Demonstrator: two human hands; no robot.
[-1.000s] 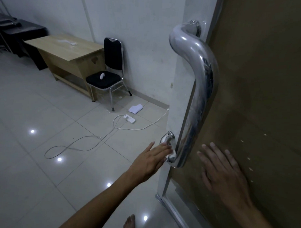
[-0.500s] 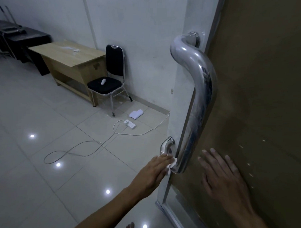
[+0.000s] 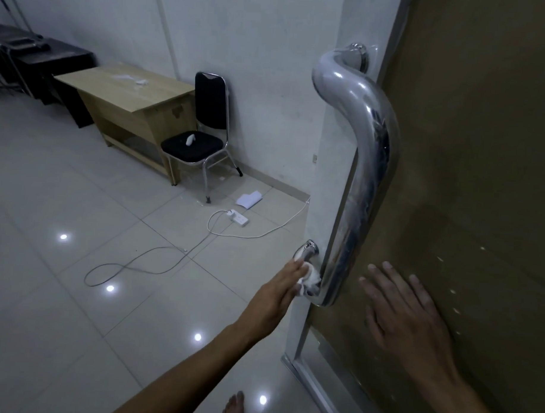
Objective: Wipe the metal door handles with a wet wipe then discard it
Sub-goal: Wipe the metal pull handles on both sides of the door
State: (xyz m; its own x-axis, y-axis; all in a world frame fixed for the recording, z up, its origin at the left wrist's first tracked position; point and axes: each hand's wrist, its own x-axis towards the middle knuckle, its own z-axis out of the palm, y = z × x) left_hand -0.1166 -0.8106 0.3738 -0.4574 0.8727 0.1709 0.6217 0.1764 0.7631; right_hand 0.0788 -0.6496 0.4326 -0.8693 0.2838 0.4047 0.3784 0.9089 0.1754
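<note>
Still wiping handle's (image 3: 363,178) lower bend.

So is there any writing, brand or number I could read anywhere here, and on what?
None can be read.
Wooden desk: a dark mark on its end panel, too blurred to read.
Power strip and paper on the floor: no legible text.
Door handle and wet wipe: no lettering visible.
</note>
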